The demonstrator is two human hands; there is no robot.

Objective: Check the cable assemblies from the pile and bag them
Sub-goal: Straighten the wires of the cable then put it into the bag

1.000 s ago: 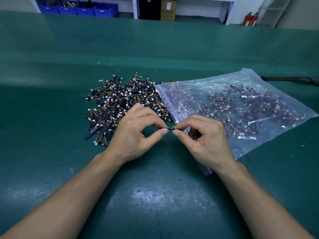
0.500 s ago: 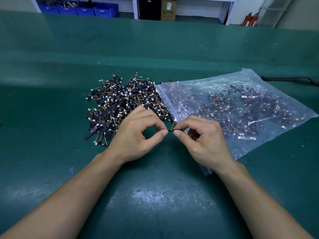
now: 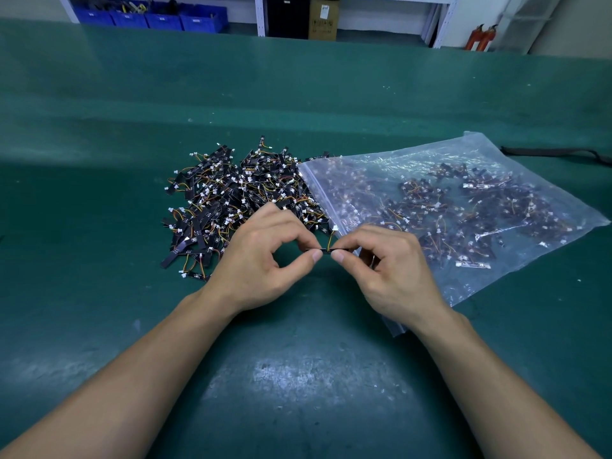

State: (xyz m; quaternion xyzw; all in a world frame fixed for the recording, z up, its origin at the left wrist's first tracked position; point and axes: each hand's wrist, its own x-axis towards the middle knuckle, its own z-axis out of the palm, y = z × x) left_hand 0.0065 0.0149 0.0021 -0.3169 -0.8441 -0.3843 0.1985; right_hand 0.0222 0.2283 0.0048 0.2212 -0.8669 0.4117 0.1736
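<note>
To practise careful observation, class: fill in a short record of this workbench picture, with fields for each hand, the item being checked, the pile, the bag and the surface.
left hand: pinches one end of the cable assembly between thumb and forefinger
right hand: pinches the other end
cable assembly: thin black strip held level above the table, a yellow-orange wire rising from it to a white connector
pile: loose assemblies heaped on the table, left of the bag
bag: clear zip bag lying flat, partly filled with assemblies
table: green mat
</note>
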